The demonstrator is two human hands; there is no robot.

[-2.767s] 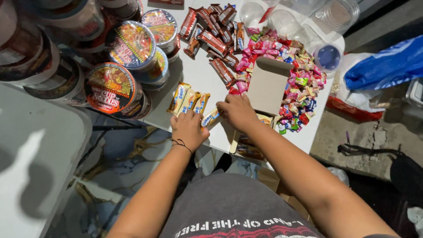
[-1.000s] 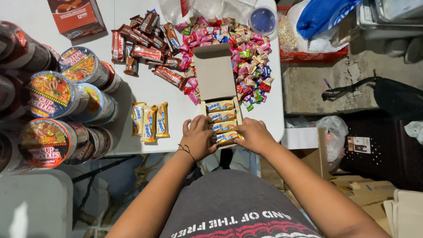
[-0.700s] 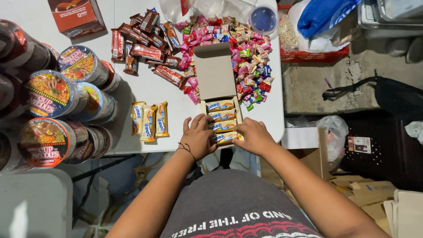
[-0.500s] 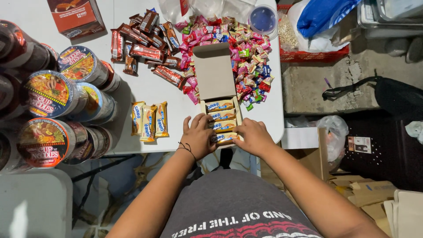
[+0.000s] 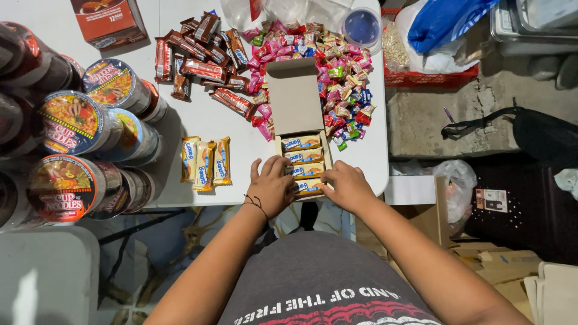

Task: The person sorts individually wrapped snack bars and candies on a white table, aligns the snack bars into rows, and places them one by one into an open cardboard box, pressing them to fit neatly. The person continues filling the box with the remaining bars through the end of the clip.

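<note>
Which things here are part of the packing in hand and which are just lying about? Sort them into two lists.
In hand:
- left hand and right hand, both on the packets
- small cardboard box, lid open
- yellow wafer packets in the box
- three matching packets beside it

Lying about:
- brown chocolate bars
- pile of wrapped candies
- noodle cups
- red carton

Matt cardboard box (image 5: 294, 96) (glossy foil wrappers (image 5: 302, 142) inside)
</note>
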